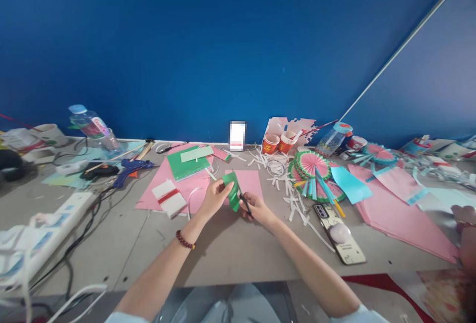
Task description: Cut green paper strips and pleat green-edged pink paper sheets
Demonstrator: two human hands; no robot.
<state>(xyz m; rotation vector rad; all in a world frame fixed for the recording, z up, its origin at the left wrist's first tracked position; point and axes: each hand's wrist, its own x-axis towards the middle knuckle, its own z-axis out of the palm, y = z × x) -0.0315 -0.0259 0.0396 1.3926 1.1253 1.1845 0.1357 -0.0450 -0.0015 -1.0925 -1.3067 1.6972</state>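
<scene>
My left hand (pixel 214 198) pinches a small piece of green paper (pixel 232 190) above the grey table. My right hand (pixel 257 208) grips black scissors (pixel 243 200), whose blades meet the lower edge of the green piece. A bead bracelet (pixel 185 240) circles my left wrist. Under my hands lies a pink sheet (pixel 248 182). To the left a green sheet stack (pixel 187 165) rests on more pink paper (pixel 160 183).
White paper strips (pixel 288 191) litter the middle. Pleated paper fans (pixel 311 168), a phone (pixel 339 233), red cups (pixel 278 142), pink sheets (pixel 401 214) lie right. A glue gun (pixel 131 168), bottle (pixel 89 124), power strip (pixel 55 219) and cables sit left. Another person's hand (pixel 464 216) is far right.
</scene>
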